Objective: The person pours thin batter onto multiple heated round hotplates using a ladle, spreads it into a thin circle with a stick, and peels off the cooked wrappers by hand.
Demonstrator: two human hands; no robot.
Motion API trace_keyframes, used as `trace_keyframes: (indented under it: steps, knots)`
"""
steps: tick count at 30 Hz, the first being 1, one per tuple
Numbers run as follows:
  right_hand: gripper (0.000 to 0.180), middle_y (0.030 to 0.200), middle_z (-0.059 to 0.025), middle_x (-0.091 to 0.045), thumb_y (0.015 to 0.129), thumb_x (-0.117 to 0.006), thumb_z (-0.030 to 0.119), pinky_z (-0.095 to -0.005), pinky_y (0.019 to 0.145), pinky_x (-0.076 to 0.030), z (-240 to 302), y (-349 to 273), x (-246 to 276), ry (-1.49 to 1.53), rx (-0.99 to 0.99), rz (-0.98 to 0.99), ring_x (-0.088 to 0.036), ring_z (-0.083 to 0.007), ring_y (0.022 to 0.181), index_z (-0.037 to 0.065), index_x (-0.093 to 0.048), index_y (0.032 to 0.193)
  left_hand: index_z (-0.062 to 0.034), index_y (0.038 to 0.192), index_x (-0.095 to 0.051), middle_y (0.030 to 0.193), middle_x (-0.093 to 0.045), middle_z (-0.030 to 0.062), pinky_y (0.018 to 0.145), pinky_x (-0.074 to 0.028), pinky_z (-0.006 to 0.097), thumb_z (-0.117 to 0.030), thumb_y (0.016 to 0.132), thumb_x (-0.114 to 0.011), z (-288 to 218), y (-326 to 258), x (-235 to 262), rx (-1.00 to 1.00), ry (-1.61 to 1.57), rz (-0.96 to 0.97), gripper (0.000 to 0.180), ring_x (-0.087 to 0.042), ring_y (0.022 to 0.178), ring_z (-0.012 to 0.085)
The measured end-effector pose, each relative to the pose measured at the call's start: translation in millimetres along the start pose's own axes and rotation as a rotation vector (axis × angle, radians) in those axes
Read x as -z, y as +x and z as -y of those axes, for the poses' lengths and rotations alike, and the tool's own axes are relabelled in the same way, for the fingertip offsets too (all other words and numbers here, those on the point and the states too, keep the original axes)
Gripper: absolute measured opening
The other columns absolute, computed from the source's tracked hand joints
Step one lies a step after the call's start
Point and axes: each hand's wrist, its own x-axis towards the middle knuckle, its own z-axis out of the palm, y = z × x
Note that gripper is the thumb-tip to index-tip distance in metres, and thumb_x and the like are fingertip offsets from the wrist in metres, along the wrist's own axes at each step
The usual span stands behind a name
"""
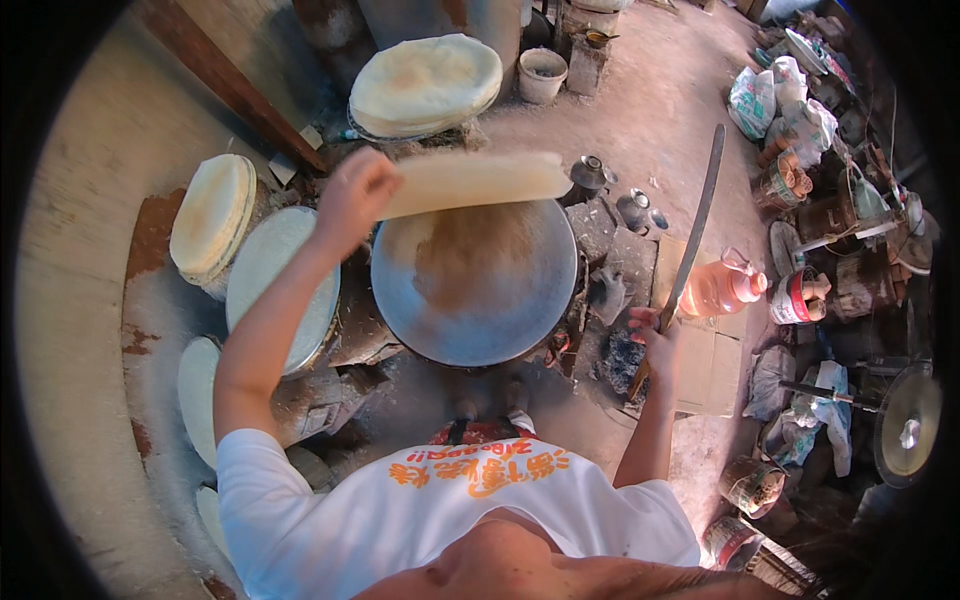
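My left hand (355,195) is closed on the left edge of a thin, pale flatbread (470,182). The sheet stretches to the right over the far part of a big round griddle (470,335), whose surface shows a brown patch in the middle. Off to the right, my right hand (658,345) grips a long, narrow, slightly curved stick-like blade (697,225) near its lower end. It points up and away, apart from the griddle. Beyond the griddle lies a tall stack of round flatbreads (425,85); a second flatbread stack (210,215) is at the left.
A pale round board (285,275) sits left of the griddle. Small dark pots (590,172) stand on bricks at its right. A pink plastic jug (722,287) rests by flattened cardboard (710,375). Bags, buckets and a standing fan (908,425) crowd the right side.
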Motion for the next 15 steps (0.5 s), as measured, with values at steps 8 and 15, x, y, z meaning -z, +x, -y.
trace_keyframes:
  steps: [8, 15]
  knots:
    - [0.025, 0.09, -0.0136, -0.064, 0.074, -0.041, -0.009, -0.0258, 0.059, -0.052, 6, 10, -141, 0.079, -0.004, 0.075, -0.062, -0.0165, 0.072, -0.002, -0.056, 0.093, -0.0046, 0.092, -0.064, 0.081, -0.064, 0.0001, 0.066, -0.046, 0.026, -0.022, 0.084, -0.067, 171, 53, 222, 0.529, -0.377, -0.481, 0.02, -0.057, 0.07, 0.0104]
    - [0.02, 0.09, -0.0176, -0.063, 0.069, -0.041, -0.012, -0.0297, 0.059, -0.051, 41, 1, -308, 0.057, 0.025, 0.259, -0.061, -0.0199, 0.07, 0.005, -0.041, 0.078, 0.0022, 0.117, -0.054, 0.116, -0.059, 0.0146, 0.091, -0.047, 0.038, -0.006, 0.088, -0.056, 433, -139, 391, 0.654, -0.896, -1.068, 0.03, -0.058, 0.104, 0.025]
